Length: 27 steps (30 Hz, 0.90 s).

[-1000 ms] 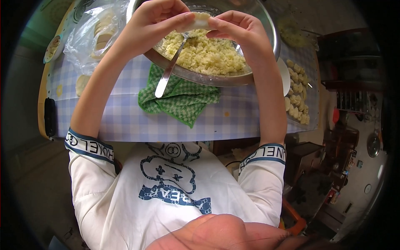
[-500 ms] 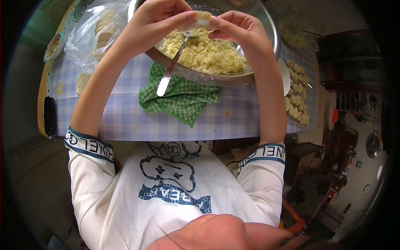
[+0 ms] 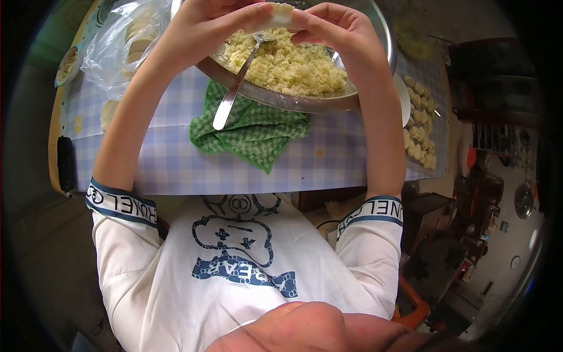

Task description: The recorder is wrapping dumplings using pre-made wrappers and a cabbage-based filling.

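A pale dumpling (image 3: 280,16) is pinched between my two hands above a large steel bowl (image 3: 246,94). My left hand (image 3: 226,22) grips its left end, thumb toward me, and my right hand (image 3: 334,28) grips its right end between thumb and fingers. Crumbly yellow-green filling (image 3: 293,70) lies in the bowl. A metal spoon (image 3: 234,91) leans on the near rim, its head in the filling and its handle reaching out over a folded green checked cloth (image 3: 258,132).
At left lie a clear plastic bag (image 3: 105,64) with round wrappers inside, a loose wrapper (image 3: 108,114), a small bowl (image 3: 67,66) and a black object (image 3: 65,164). Rows of dumplings (image 3: 417,126) fill a tray at right, beside a white plate (image 3: 403,100). A blue-white checked tablecloth (image 3: 328,170) covers the table.
Both hands have risen slightly in view with the dumpling still pinched between them. The bowl, spoon and cloth also appear shifted a little up and left, as the view has moved.
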Tool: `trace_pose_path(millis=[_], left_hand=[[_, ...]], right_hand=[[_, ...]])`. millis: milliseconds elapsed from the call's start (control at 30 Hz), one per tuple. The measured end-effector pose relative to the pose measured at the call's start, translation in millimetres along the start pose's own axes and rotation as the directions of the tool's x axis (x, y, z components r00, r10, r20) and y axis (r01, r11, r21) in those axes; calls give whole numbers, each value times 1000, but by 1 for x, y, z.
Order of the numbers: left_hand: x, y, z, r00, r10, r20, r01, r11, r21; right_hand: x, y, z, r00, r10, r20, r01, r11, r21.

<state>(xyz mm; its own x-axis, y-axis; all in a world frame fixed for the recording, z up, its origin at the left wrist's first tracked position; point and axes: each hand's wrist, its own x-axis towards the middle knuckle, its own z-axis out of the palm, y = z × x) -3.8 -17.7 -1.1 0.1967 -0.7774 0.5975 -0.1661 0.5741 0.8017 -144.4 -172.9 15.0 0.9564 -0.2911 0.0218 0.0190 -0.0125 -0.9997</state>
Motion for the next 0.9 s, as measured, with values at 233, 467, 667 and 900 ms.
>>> trace_pose_path(millis=[233, 467, 667, 900], left_hand=[[-4, 15, 1, 900, -390, -196, 424, 887, 182], [-5, 19, 3, 912, -375, -167, 400, 902, 160], [1, -26, -16, 878, 453, 155, -426, 887, -179], [-11, 8, -11, 959, -280, -49, 283, 930, 235]], right_hand=[[-1, -4, 7, 1000, 3, 22, -5, 999, 52], [-1, 0, 9, 997, -46, 65, 50, 997, -65], [0, -1, 12, 991, -75, 114, 76, 997, -4], [0, -2, 8, 992, -61, 112, 58, 998, 28]])
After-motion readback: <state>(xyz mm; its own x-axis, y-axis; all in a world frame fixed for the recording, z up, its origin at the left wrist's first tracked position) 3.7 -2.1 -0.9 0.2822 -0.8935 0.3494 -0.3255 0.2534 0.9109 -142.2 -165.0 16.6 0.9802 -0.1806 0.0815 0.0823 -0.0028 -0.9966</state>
